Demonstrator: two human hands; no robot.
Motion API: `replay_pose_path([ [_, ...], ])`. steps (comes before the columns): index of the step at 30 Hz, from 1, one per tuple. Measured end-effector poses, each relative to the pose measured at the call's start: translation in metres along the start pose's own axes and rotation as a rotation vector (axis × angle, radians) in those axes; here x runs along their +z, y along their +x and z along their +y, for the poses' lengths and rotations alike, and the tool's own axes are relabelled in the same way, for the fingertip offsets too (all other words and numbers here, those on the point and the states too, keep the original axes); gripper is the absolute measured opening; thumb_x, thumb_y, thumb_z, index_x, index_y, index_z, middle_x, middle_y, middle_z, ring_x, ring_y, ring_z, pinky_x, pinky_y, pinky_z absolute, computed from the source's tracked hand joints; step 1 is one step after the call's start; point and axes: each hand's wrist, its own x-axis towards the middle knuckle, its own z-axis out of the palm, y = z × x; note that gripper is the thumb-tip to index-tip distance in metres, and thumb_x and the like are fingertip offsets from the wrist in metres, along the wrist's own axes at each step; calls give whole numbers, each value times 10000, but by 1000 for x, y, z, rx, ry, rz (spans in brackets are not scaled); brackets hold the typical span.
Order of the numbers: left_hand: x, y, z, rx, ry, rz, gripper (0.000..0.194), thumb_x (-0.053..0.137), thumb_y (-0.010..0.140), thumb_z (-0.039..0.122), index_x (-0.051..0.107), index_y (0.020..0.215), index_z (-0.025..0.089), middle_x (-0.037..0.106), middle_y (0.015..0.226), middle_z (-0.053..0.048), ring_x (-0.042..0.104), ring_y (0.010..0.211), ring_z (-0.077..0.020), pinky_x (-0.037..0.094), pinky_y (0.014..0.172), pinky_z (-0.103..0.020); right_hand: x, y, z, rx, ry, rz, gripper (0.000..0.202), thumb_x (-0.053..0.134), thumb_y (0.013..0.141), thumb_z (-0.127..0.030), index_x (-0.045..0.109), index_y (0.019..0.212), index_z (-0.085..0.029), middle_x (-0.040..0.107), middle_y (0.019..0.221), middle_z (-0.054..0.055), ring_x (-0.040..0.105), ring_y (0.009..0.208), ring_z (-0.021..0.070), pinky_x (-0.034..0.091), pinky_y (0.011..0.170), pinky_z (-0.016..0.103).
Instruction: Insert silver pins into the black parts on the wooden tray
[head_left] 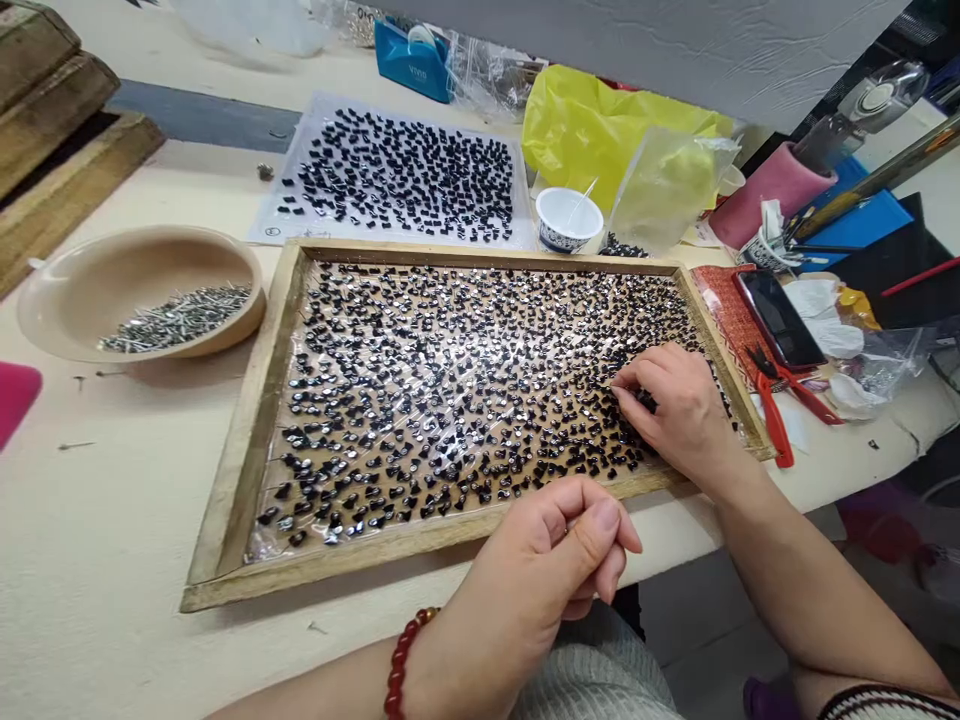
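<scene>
A wooden-framed tray (247, 440) lies in front of me, its plastic-covered base dotted with many small shiny black pieces (420, 400). Over the tray's right side, my right hand (679, 400) is pinched with thumb and forefinger down among the pieces; what sits between the fingertips is too small to make out. Just off the tray's front edge, my left hand (562, 555) is closed, fingers curled under the thumb. Its palm is hidden, so anything inside it cannot be seen. A red bead bracelet (401, 665) is on that wrist.
To the left stands a beige bowl (52, 290) of metal pins. Behind the tray are a white sheet (274, 220) with black pieces, a small patterned bowl (568, 235) and a yellow bag (570, 120). At right lie a phone (780, 318) and red-handled pliers (776, 420).
</scene>
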Motion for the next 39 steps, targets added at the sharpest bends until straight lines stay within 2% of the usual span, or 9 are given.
replay_pose_path([
  [5,-1,2,-1,0,-23,-17,253,475,909,359,528,796,138,405,594,37,239,504,-63,126,459,-216,1,0,0,3,8,3,113,528,856,-221,588,766,-192,619,791,24,522,823,180,314,730,315],
  [10,1,2,-3,49,-94,5,231,400,935,286,554,924,114,463,674,6,231,517,-70,167,478,-224,1,0,0,7,14,14,118,531,856,-222,594,763,-186,624,789,29,533,824,185,333,741,320],
  [16,-1,5,-2,75,-118,22,128,436,930,275,473,975,161,543,658,10,214,473,-56,145,461,-216,-6,-4,1,23,88,70,65,580,837,-237,617,819,-187,642,819,33,541,817,183,376,750,337],
  [20,-3,5,-1,63,-122,39,132,499,906,277,490,856,155,567,641,3,209,459,-45,133,453,-208,-24,-13,-16,13,349,145,27,609,805,-168,613,822,-188,635,790,33,550,795,169,428,743,341],
  [26,0,2,-1,50,-93,25,283,494,907,321,588,732,119,462,563,24,183,451,-47,118,437,-206,-47,-32,-47,-66,763,82,142,611,786,-121,616,914,-183,597,777,29,559,769,150,460,658,305],
  [28,1,3,0,71,-139,63,301,489,910,310,592,704,116,422,584,29,218,476,-52,178,447,-192,-50,-38,-55,-78,718,133,186,612,778,-108,621,947,-186,596,795,29,555,770,148,462,681,316],
  [31,1,3,1,129,-277,142,250,454,924,284,618,813,130,494,701,-7,399,609,-84,343,566,-189,-51,-45,-67,-188,454,237,227,655,749,-135,645,961,-214,607,849,23,538,813,153,448,782,351],
  [34,0,2,1,147,-390,140,250,452,920,288,639,858,134,525,761,-19,440,661,-97,382,606,-200,-47,-47,-79,-273,265,203,234,669,756,-194,661,989,-212,616,1003,43,532,938,186,429,869,390],
  [39,-1,1,-1,125,-452,120,236,482,906,238,680,847,123,572,825,-33,488,746,-107,425,706,-208,-43,-44,-89,-238,334,175,164,599,773,-72,662,883,-177,617,1035,53,526,957,181,440,861,372],
])
